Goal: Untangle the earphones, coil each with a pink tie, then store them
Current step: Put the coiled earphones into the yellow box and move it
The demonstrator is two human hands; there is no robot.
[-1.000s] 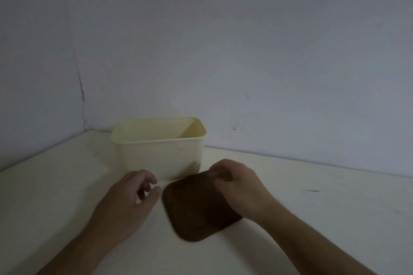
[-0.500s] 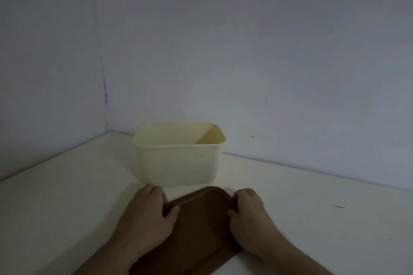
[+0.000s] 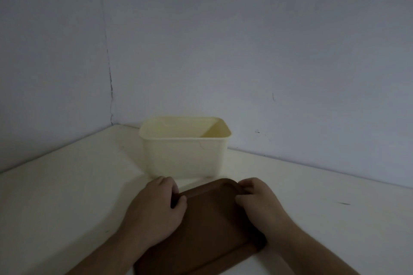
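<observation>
A pale yellow plastic box (image 3: 183, 158) stands open-topped on the white table near the wall corner. In front of it lies a brown lid (image 3: 210, 221), flat side toward me. My left hand (image 3: 156, 207) grips the lid's left far edge with curled fingers and the thumb on top. My right hand (image 3: 259, 203) grips the lid's right far corner the same way. No earphones or pink ties show; the box's inside is mostly hidden by its front wall.
The white table (image 3: 67, 207) runs into a corner of two grey-blue walls (image 3: 245, 51). A small dark mark (image 3: 344, 203) lies on the table at the right.
A second ago only my right hand held the lid. My left hand then took its left edge, and both hands now hold it in front of the box.
</observation>
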